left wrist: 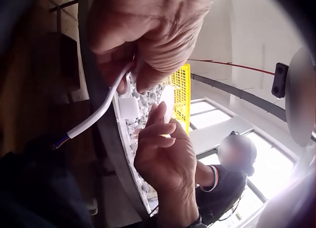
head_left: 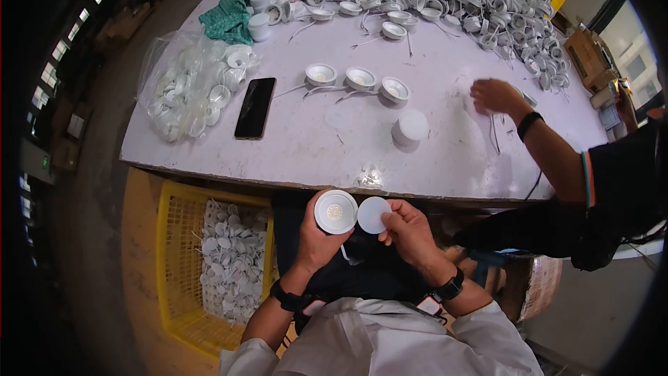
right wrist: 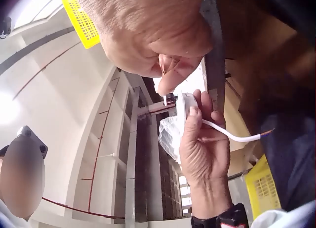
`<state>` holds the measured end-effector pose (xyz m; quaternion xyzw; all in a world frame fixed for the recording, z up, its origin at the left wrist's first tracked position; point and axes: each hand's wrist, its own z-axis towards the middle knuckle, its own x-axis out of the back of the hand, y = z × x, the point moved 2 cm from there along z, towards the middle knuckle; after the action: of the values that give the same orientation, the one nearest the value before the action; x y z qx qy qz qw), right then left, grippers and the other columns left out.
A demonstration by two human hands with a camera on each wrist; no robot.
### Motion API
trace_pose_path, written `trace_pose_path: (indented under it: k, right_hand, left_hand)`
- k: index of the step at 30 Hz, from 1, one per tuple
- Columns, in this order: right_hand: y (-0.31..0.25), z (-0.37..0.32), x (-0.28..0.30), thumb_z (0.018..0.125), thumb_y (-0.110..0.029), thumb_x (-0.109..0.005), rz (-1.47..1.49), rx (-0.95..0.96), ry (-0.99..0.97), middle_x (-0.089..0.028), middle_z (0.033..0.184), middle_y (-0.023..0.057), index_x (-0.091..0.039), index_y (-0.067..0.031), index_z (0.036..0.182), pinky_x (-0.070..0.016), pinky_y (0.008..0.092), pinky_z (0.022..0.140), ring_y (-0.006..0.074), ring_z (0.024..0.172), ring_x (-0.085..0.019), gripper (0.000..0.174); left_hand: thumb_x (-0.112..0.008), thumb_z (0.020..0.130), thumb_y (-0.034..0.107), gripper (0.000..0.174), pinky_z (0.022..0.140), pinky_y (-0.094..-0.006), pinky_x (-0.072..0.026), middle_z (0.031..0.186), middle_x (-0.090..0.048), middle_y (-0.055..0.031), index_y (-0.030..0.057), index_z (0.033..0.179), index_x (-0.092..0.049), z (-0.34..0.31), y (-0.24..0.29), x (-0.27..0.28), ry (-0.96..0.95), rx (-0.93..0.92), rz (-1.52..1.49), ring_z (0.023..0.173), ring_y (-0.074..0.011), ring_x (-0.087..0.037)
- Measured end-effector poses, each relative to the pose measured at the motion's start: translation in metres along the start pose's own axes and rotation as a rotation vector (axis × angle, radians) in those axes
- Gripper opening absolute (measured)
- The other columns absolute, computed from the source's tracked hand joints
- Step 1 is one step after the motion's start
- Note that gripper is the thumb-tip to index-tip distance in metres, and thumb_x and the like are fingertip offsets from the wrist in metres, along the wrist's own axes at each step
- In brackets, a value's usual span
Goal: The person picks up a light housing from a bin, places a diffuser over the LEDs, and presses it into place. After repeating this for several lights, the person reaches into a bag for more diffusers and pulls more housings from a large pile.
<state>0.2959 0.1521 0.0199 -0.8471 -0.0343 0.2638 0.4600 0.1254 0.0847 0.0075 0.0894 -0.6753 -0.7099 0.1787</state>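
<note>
L hand (head_left: 317, 245) had its fingers curled round 1 white lamp (head_left: 335, 213), R hand (head_left: 412, 238) pinched 1 white disc (head_left: 371, 217) just beside it! Beyond the hands: 1 white cyl. (head_left: 410, 127), 1 ph. (head_left: 255, 108) fwd-left, 3 lamps approx. in a row (head_left: 361, 79); farthest, 1 heap (head_left: 480, 3), uncountable.

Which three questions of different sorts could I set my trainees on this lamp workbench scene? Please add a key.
1. Multiple choice: what does the left hand hold?
a) a green cloth
b) an LED downlight
c) a yellow basket

2. True or false: in the head view, the smartphone lies to the right of the clear plastic bag.

3. Short answer: what does the right hand pinch?

Key:
1. b
2. True
3. A flat white disc
</note>
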Motion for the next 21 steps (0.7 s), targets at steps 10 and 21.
trace_pose_path:
  k: [10, 21]
  right_hand:
    - [0.004, -0.002, -0.010, 0.088, -0.008, -0.056, -0.173, 0.050, -0.008, -0.064, 0.088, 0.0070, -0.058, -0.0003, 0.110, -0.0428, 0.0179, 0.051, 0.0086, 0.062, -0.059, 0.023]
    - [0.005, -0.010, -0.017, 0.064, 0.009, -0.071, -0.887, 1.293, -0.062, -0.058, 0.114, 0.0162, -0.069, -0.0102, 0.100, -0.0528, 0.0279, 0.068, 0.0280, 0.094, -0.060, 0.041]
  left_hand:
    - [-0.073, 0.065, -0.008, 0.072, 0.069, -0.0262, -0.0523, 0.109, -0.057, -0.0099, 0.0017, 0.127, -0.038, -0.011, -0.005, 0.017, -0.031, 0.048, 0.051, 0.093, -0.0152, -0.059]
    - [-0.071, 0.066, -0.010, 0.073, 0.062, -0.0258, -0.0527, 0.107, -0.056, -0.0098, 0.0032, 0.129, -0.036, -0.011, 0.010, 0.017, -0.095, 0.091, -0.114, 0.082, -0.0143, -0.060]
